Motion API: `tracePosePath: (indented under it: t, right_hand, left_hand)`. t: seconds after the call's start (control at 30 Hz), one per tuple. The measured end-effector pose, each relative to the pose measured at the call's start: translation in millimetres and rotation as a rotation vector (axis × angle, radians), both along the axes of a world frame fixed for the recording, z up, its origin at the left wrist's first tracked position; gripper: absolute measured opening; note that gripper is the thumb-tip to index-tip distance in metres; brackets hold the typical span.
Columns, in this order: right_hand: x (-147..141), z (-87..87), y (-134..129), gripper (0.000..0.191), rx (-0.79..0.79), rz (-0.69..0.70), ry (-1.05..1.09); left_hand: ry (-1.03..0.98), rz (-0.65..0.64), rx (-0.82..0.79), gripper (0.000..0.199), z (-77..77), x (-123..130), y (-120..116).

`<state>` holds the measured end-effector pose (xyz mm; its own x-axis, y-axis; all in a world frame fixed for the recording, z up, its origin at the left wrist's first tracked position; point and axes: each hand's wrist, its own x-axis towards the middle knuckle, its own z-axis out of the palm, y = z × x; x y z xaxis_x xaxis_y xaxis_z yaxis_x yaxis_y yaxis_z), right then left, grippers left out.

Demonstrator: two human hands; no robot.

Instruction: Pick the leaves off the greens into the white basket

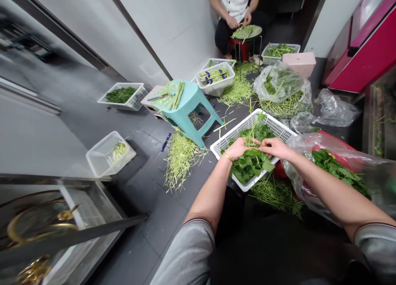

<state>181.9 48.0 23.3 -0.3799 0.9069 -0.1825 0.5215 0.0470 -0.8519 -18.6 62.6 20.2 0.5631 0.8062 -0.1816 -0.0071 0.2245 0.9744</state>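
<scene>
Over a white plastic basket (283,130), my left hand (237,148) is closed around a stalk of leafy greens (252,128), whose thin stems stick up past the fingers. My right hand (274,147) meets it from the right, its thumb and fingertips pinched on the same greens. Loose green leaves (247,169) fill the basket beneath both hands. Cut green stems (276,194) lie on the floor below the basket's near right side. To the right, a clear plastic bag (331,138) holds more leafy greens (337,171).
A turquoise stool (188,107) bears peeled stalks, with peelings (181,159) beside it. Baskets (136,97) and a bag of stems (287,91) stand around the floor. A co-worker (235,8) sits at a small round table (256,30). A metal rack (102,202) is at left.
</scene>
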Motion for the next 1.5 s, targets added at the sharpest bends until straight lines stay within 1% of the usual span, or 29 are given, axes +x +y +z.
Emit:
tracePosePath:
  t: [0.07, 0.1, 0.13, 0.17, 0.2, 0.23, 0.3, 0.33, 0.37, 0.4, 0.47, 0.57, 0.63, 0.73, 0.83, 0.87, 0.9, 0.93, 0.97, 1.03, 1.07, 1.1, 1.13, 1.17, 1.23, 1.3, 1.33, 1.43, 1.5]
  right_hand:
    - [7, 6.4, 4, 0.025, 0.326, -0.088, -0.213]
    - [10, 7.8, 5, 0.024, 0.421, -0.150, -0.275]
    - [13, 7.8, 5, 0.025, 0.435, -0.210, -0.294]
    - [14, 6.2, 4, 0.027, 0.362, -0.249, -0.266]
    - [14, 3.3, 2, 0.030, 0.224, -0.255, -0.195]
    - [11, -0.7, -2, 0.033, 0.052, -0.230, -0.089]
    - [2, -9.9, -14, 0.041, -0.271, -0.136, 0.159]
    - [-4, -14.2, -20, 0.043, -0.375, -0.101, 0.264]
    - [-10, -17.7, -26, 0.044, -0.430, -0.091, 0.343]
    - [-15, -20.2, -31, 0.043, -0.448, -0.106, 0.394]
    - [-20, -22.2, -36, 0.041, -0.436, -0.151, 0.424]
    - [-16, -19.8, -30, 0.038, -0.389, -0.207, 0.391]
    - [-11, -16.8, -22, 0.038, -0.329, -0.306, 0.421]
    - [-12, -12.3, -11, 0.039, -0.237, -0.491, 0.575]
    - [-21, -9.8, -8, 0.037, -0.177, -0.571, 0.668]
    - [-24, -10.1, -9, 0.035, -0.151, -0.570, 0.664]
    - [-27, -11.5, -11, 0.032, -0.127, -0.534, 0.628]
    - [-29, -14.0, -13, 0.029, -0.100, -0.457, 0.551]
    - [-31, -17.7, -15, 0.026, -0.063, -0.343, 0.435]
    - [-29, -28.1, -18, 0.020, 0.022, -0.079, 0.135]
    - [-27, -34.0, -18, 0.018, 0.055, 0.022, -0.009]
    - [-24, -39.5, -16, 0.017, 0.073, 0.075, -0.121]
    - [-20, -44.0, -14, 0.016, 0.071, 0.074, -0.192]
    - [-16, -46.8, -10, 0.015, 0.055, 0.037, -0.224]
    - [-9, -45.8, -4, 0.016, 0.060, -0.070, -0.211]
    - [-6, -36.5, 0, 0.017, 0.164, -0.135, -0.174]
    - [-6, -29.9, 1, 0.017, 0.241, -0.144, -0.163]
    - [-11, -10.4, -3, 0.017, 0.444, -0.129, -0.143]
    - [-14, -3.0, -8, 0.016, 0.509, -0.100, -0.133]
  left_hand:
    - [0.002, -0.010, -0.029, 0.033, -1.2, -1, 0]
    - [0.006, -0.002, -0.034, 0.032, -1.7, -2, 0]
    - [0.009, 0.013, -0.033, 0.030, -2.1, -2, 0]
    - [0.008, 0.034, -0.026, 0.029, -2.5, -2, 0]
    - [0.001, 0.057, -0.019, 0.028, -2.7, -2, 0]
    - [-0.012, 0.082, -0.012, 0.027, -2.8, -1, 0]
    - [-0.038, 0.133, 0.009, 0.028, -2.9, 0, 1]
    - [-0.046, 0.161, 0.025, 0.028, -2.9, 1, 1]
    - [-0.046, 0.191, 0.040, 0.029, -2.8, 2, 1]
    - [-0.038, 0.225, 0.054, 0.029, -2.8, 2, 1]
    - [-0.016, 0.302, 0.061, 0.030, -2.9, 3, 0]
    - [-0.013, 0.445, 0.014, 0.032, -3.6, 5, -1]
    - [-0.044, 0.558, -0.020, 0.033, -4.0, 10, -2]
    - [-0.112, 0.677, -0.027, 0.032, -3.7, 20, -6]
    - [-0.184, 0.764, -0.003, 0.033, -1.3, 27, -8]
    - [-0.195, 0.794, -0.004, 0.033, 0.1, 27, -8]
    - [-0.196, 0.824, -0.006, 0.034, 1.9, 25, -7]
    - [-0.191, 0.852, -0.006, 0.034, 4.0, 21, -6]
    - [-0.181, 0.878, -0.003, 0.034, 6.2, 15, -4]
    - [-0.160, 0.923, 0.020, 0.034, 10.3, -3, 3]
    - [-0.153, 0.939, 0.039, 0.034, 11.8, -12, 6]
    - [-0.147, 0.945, 0.054, 0.034, 12.6, -21, 9]
    - [-0.139, 0.931, 0.060, 0.035, 12.8, -29, 12]
    - [-0.127, 0.887, 0.055, 0.034, 12.2, -35, 13]
    - [-0.094, 0.727, 0.010, 0.033, 9.7, -39, 13]
    - [-0.037, 0.548, -0.057, 0.032, 6.4, -35, 11]
    - [0.001, 0.485, -0.082, 0.032, 4.9, -31, 9]
    - [0.104, 0.402, -0.114, 0.031, 2.9, -16, 3]
    - [0.086, 0.372, -0.118, 0.032, 4.2, -9, 0]
